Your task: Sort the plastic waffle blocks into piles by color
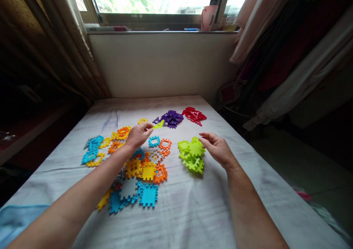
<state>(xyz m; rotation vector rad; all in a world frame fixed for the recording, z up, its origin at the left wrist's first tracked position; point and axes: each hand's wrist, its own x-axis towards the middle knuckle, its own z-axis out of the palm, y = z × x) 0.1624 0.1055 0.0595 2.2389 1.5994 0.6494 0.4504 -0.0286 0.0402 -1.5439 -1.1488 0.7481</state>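
- left hand (140, 134): centre-left of the frame, thumb and fingertips pinched on one end of a lime-green piece (158, 125); grip judged to be light, on a thin part.
- lime-green piece: projects from the fingertips toward the upper right, long axis running from lower left to upper right; in the frame it shows just below and left of the purple pile (172, 118). whether it touches that pile cannot be told.
- right hand (217, 148): right of centre, fingers extended and parted from the thumb; nothing seen between them.
- governing relation: the lime-green pile (193, 151) lies to the lower right of the left hand and the pinched piece, well apart from both. the right hand is the nearer one, its thumb at the pile's upper right edge. contact there cannot be confirmed.
- red pile (193, 115): upper right of the purple pile, just beside it.
- mixed pieces (148, 171): blue, yellow, orange and grey, spread across the left and lower left of centre, partly hidden by the left forearm. some are solid squares, others open frames, all with notched edges.
- support: a white sheet (176, 219), creased, under all pieces.
- background: window ledge along the top of the frame, a pink cup (209, 17) at its right.
- markings: no brand, label or writing legible on any item.
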